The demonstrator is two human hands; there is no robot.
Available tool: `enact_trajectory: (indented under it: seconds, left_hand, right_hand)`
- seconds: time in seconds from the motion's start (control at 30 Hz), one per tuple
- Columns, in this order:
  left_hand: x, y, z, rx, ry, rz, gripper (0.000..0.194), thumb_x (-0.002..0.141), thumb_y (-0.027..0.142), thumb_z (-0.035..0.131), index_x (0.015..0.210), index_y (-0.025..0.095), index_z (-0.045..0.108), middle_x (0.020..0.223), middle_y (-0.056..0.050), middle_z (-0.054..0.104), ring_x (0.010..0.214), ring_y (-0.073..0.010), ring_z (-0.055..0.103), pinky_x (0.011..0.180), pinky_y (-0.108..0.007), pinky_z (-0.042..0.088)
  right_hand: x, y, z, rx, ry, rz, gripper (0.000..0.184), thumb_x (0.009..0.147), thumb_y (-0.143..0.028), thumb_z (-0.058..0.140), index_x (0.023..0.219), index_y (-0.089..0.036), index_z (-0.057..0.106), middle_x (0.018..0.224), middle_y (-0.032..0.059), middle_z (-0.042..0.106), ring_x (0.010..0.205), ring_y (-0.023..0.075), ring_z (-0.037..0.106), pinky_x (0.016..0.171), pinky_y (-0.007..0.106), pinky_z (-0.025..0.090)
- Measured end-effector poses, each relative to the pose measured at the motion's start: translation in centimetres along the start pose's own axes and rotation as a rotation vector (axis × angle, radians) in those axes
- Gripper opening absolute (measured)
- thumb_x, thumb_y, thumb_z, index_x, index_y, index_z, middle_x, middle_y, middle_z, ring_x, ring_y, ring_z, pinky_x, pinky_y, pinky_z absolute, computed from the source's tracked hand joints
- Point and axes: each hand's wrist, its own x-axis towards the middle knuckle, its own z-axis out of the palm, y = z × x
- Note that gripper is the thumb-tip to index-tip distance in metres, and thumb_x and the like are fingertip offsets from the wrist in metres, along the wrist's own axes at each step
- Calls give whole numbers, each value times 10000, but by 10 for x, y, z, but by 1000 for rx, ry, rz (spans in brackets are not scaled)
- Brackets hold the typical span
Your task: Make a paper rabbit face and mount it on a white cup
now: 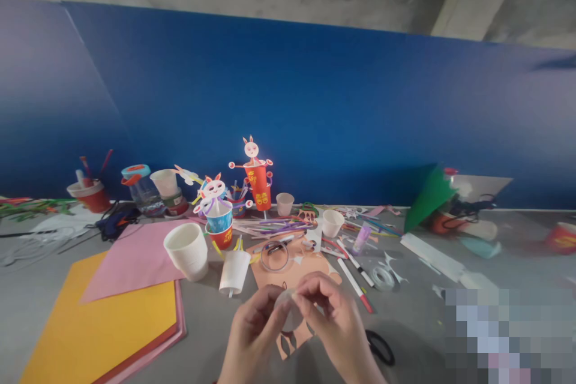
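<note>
Between my two hands is a small, pale, translucent round piece [284, 298], partly hidden by fingers; its kind is unclear. My left hand [256, 324] pinches its left side with thumb and forefinger. On the other side, the thumb and fingertips of my right hand [330, 309] close on its upper right edge. Beneath them lies a peach paper sheet [265, 273] with drawn shapes and cut-out holes. Black scissor handles [381, 348] show beside my right wrist. A white paper cup [234, 273] with a straw through it lies beyond my left hand.
Paper-cup figures [219, 216] and a red cup figure [257, 183] stand before the blue partition [315, 108]. Yellow paper [112, 318] and pink paper [135, 252] lie left. Markers [355, 285], a glue stick [361, 239] and a tape roll [382, 278] lie right.
</note>
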Motion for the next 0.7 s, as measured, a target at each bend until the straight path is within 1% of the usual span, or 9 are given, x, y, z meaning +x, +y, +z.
enact_trajectory:
  seconds: [0.1,0.17,0.23,0.27,0.3,0.33,0.4,0.53,0.7]
  left_hand:
    - [1,-3,0,55,50,49,337,850,497,682,785,166,697,677,-6,610,628,-138,557,585,-195,501]
    - [1,-4,0,96,87,83,339,847,500,682,772,170,698,675,-8,619,638,-141,553,589,-187,477]
    - [0,-6,-1,122,113,99,343,840,510,684,764,175,702,673,-10,629,643,-149,551,591,-188,464]
    - [0,-6,-1,130,119,99,344,837,512,685,761,177,704,671,-10,631,644,-151,551,593,-189,460]
    - [-1,-6,-1,135,120,95,345,836,514,685,757,178,705,670,-10,632,645,-153,551,596,-190,458]
    - [-1,-6,-1,137,117,89,346,837,514,683,756,178,706,672,-12,634,649,-155,554,602,-192,458]
    - [-2,-6,-1,138,107,83,351,836,517,682,758,176,709,673,-15,634,649,-159,555,605,-197,458]
    - [-2,-5,-1,122,122,89,351,823,512,696,751,169,712,677,-18,623,657,-160,544,610,-201,450]
    - [1,-7,-4,110,96,60,372,817,511,704,694,162,678,646,-8,590,625,-144,518,580,-198,425]
  right_hand:
    - [-2,-2,2,-48,-3,-68,162,885,-262,616,738,-195,622,795,46,636,770,182,622,674,253,498]
    - [-4,-1,4,-91,6,-109,160,896,-249,597,745,-201,617,796,46,638,753,176,618,669,253,500]
    - [-6,1,6,-107,39,-107,112,904,-261,599,808,-208,621,805,45,646,742,174,620,674,256,510]
    - [-7,2,7,-93,57,-86,66,903,-273,611,879,-212,621,813,42,653,740,174,627,681,258,517]
    - [-8,3,7,-66,70,-58,99,898,-287,627,964,-216,608,823,37,658,742,174,636,691,260,524]
    - [-8,4,8,-30,75,-29,188,891,-302,645,1048,-218,583,834,33,661,749,175,644,703,263,530]
    - [-7,5,7,48,58,17,319,876,-338,675,1136,-217,536,843,28,654,757,177,648,713,269,537]
    - [-3,4,6,177,-12,83,326,853,-421,695,1066,-211,567,812,19,613,743,172,622,679,262,530]
    - [-6,4,7,166,-3,58,296,862,-441,685,1033,-210,614,799,24,614,727,173,613,678,267,519]
